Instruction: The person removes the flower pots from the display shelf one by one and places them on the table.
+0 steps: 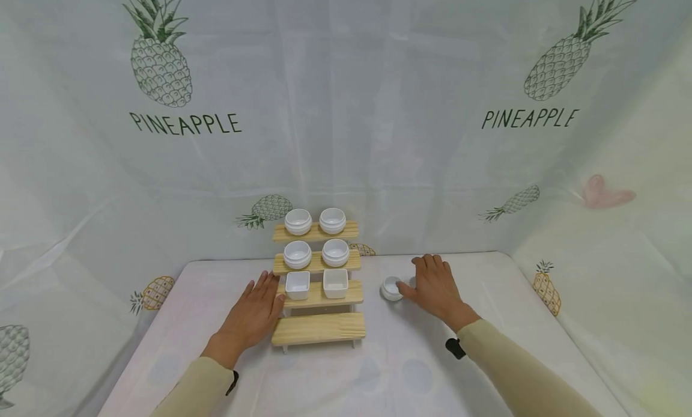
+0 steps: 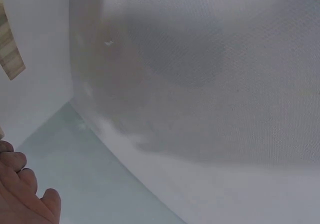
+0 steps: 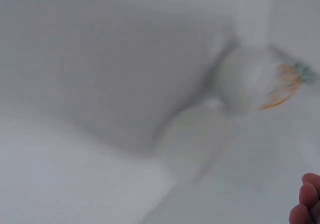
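The left hand (image 1: 248, 316) is released, fingers extended along the left edge of the stand (image 1: 346, 302); contact appears likely. Right of these fingers, the upper three tiers carry four round bowls (image 1: 298, 223) and two square bowls (image 1: 298, 289); the lowest tier (image 1: 319, 328) carries none. Judged from this layout, loading is about three-quarters complete, with two bowls outstanding: a near bowl (image 1: 390, 289) at the right thumb's tip and a second bowl (image 1: 412, 282) under the fingers. The right hand (image 1: 435, 291) appears ungripped, thumb spread; exact contact cannot be told. It largely hides the second bowl. The left wrist view crops the stand; the right wrist view is blurred.
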The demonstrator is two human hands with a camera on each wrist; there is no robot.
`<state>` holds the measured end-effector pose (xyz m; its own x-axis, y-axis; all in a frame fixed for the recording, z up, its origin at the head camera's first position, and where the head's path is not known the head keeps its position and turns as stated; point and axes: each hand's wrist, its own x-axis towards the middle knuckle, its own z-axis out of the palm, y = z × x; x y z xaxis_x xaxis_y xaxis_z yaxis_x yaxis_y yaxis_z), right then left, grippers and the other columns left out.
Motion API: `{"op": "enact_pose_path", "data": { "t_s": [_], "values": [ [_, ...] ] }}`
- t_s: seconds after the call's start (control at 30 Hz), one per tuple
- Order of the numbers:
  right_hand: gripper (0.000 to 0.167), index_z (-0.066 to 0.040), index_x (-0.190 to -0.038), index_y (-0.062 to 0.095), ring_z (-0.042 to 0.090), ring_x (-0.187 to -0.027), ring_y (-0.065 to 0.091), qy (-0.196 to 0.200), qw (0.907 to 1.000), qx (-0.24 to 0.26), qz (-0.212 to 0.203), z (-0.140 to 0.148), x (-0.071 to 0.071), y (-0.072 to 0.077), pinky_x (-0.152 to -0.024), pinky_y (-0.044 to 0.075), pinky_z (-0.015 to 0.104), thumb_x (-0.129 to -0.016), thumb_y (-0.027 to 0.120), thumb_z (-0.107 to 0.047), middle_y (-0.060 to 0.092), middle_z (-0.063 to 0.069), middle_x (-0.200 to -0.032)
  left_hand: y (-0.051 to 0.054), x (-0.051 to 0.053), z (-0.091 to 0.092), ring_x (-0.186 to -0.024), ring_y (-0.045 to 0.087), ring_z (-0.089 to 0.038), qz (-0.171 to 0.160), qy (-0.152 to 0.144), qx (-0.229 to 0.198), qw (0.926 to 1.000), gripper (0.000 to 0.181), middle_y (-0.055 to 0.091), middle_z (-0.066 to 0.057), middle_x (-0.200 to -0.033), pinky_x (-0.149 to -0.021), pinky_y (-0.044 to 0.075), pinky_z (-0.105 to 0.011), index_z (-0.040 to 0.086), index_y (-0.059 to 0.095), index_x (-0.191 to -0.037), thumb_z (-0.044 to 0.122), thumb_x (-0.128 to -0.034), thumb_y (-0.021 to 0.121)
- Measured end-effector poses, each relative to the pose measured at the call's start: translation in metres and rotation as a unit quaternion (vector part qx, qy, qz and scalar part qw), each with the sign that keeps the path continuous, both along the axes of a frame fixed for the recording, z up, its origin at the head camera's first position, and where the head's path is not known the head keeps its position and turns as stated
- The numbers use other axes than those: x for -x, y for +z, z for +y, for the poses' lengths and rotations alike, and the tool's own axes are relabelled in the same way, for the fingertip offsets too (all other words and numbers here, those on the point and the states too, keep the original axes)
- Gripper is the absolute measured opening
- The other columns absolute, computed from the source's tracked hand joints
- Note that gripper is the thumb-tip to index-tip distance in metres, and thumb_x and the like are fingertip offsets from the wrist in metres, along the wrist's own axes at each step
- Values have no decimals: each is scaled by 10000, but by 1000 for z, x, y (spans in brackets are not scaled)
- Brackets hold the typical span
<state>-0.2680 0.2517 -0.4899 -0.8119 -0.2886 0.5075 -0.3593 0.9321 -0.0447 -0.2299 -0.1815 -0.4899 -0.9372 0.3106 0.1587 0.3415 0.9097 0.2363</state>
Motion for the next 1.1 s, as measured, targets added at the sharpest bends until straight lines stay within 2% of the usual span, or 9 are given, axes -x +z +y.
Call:
{"op": "enact_pose_path", "data": {
  "t_s": [0.17,0.23,0.33,0.57,0.8,0.97,1.1],
  "values": [
    [631,29,-1174,661,342,-939,567,841,9915,-36,989,-48,-15,36,-771,460,448,-841,802,-488,651,152,-1027,0,1,-1,-1607,226,-417,-37,-23,98,9999,700,305,-256,-1694,-1301,214,-609,-83,307,-1618,449,-1168,239],
    [622,-2,-1167,666,314,-924,561,1124,9868,-214,1149,-67,-22,44,-760,449,425,-849,785,-524,649,120,-1026,1,2,-1,-1611,218,-410,-51,-19,163,9999,707,300,-252,-1697,-1304,211,-603,-79,300,-1622,457,-1168,229],
    [583,-46,-1132,666,279,-933,559,1389,9817,-544,1180,-91,-26,50,-775,440,401,-877,738,-565,643,76,-1031,1,2,-1,-1614,211,-405,-63,2,251,9997,706,292,-247,-1702,-1307,207,-597,-78,289,-1627,455,-1168,221],
    [547,-63,-1116,675,266,-934,549,1427,9770,-1109,1133,-119,-18,48,-776,425,378,-913,698,-571,617,52,-995,3,1,-1,-1613,216,-405,-79,-7,288,9996,706,292,-246,-1703,-1306,216,-594,-81,291,-1624,454,-1167,234],
    [540,-39,-1163,718,252,-889,523,1411,9714,-1505,1180,-124,-17,48,-755,390,355,-956,686,-536,637,52,-971,2,1,-1,-1618,195,-403,-174,-14,319,9993,709,268,-244,-1711,-1310,206,-590,-80,274,-1629,455,-1167,220],
    [498,-68,-1013,697,244,-832,493,1526,9662,-1596,1329,-123,-18,54,-727,378,349,-891,742,-549,599,31,-898,4,1,0,-1619,198,-400,-170,-30,331,9993,700,272,-244,-1710,-1311,207,-586,-81,280,-1627,444,-1168,231],
    [527,-101,-957,666,233,-825,480,1620,9664,-1595,1197,-125,-19,59,-728,386,350,-818,780,-596,567,14,-881,3,1,-1,-1614,212,-403,-133,-17,308,9994,688,286,-247,-1704,-1307,217,-588,-82,291,-1624,432,-1168,250]
  ]
}}
